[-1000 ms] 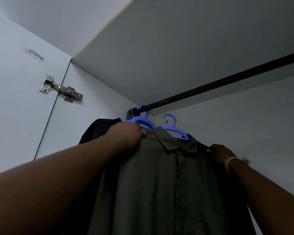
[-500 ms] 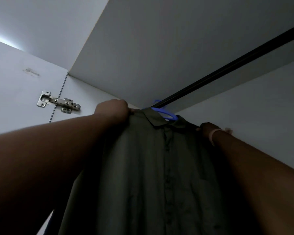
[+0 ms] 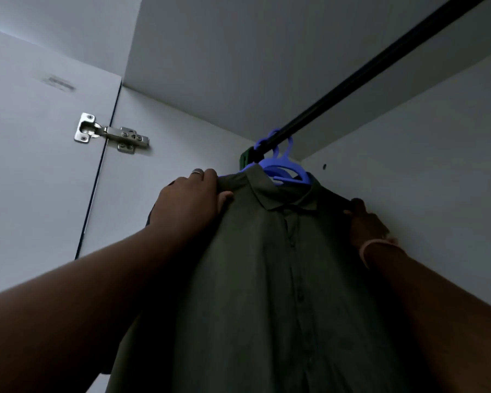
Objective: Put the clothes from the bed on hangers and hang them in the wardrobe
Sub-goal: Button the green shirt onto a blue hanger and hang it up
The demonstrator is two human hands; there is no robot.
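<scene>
Both hands, left hand (image 3: 194,198) and right hand (image 3: 364,222), grip shirt (image 3: 267,279) shoulders.

Dim, bluish light — the brightest patch lies on the white wardrobe door (image 3: 26,154) at upper left. The dark olive button-up shirt (image 3: 281,279) sinks into murk, its lower folds unreadable — forearms near the bottom corners swell with wide-angle stretch and look soft.

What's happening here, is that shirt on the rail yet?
The dark green shirt is on a blue hanger whose hook sits at the black rail. The left hand grips one shoulder; the right hand holds the other, seemingly straightening it. Other hangers crowd the rail's far end.
</scene>
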